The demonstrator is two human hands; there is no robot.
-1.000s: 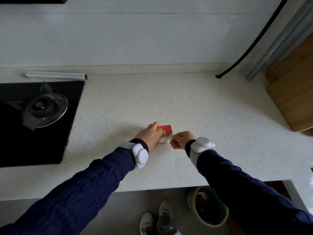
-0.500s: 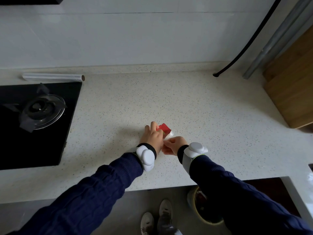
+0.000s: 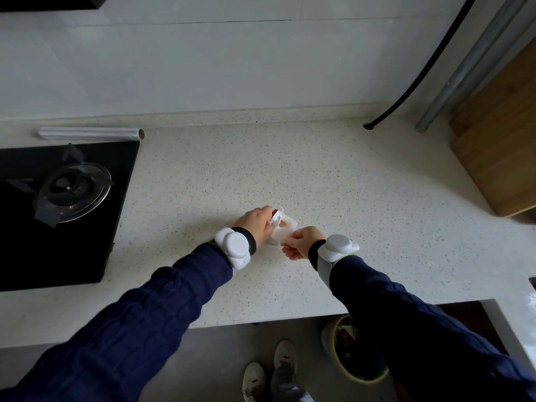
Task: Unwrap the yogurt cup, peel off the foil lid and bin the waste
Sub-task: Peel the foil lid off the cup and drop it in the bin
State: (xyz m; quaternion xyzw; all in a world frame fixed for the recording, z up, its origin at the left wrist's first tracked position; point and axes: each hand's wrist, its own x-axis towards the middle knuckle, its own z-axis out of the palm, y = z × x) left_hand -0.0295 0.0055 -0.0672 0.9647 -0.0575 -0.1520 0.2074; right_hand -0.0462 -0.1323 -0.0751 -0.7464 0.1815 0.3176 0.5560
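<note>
Bin (image 3: 355,369) on the floor below the counter edge, nearest the camera: round, pale rim, dark inside. The right sleeve (image 3: 435,338) covers much of its mouth; something reddish shows at the inner left wall, contents otherwise unreadable. Two light shoes (image 3: 269,375) on the grey floor just left of it.

Counter (image 3: 333,175): pale speckled stone. Yogurt cup (image 3: 285,227) stands on it near the front middle, between the two hands. White, squarish rim with rounded corners. Top looks open, pale inside, with a small darker patch near the centre; cannot tell what that is.

Foil lid (image 3: 277,216): peeled up off the cup at the left side, silvery-white underside facing the camera, red printed face showing along its upper edge. Whether it is still joined to the rim is hidden by the fingers.

Left hand (image 3: 256,224): fingers closed on the raised foil lid, at the cup's left rim. White wrist device (image 3: 233,246) behind it, dark blue sleeve.

Right hand (image 3: 301,242): fingers curled in, pinching at the cup's near right corner; touching the rim, holding the cup down. A matching white device (image 3: 339,245) on that wrist.

Farther back: black hob (image 3: 58,221) at left with one burner (image 3: 74,192). Behind it, a roll of film or foil (image 3: 91,134) lies along the wall. At the right, wooden boards (image 3: 504,146) lean at the counter's end, a metal pipe (image 3: 470,62) and a black cable (image 3: 420,71) beside them.
</note>
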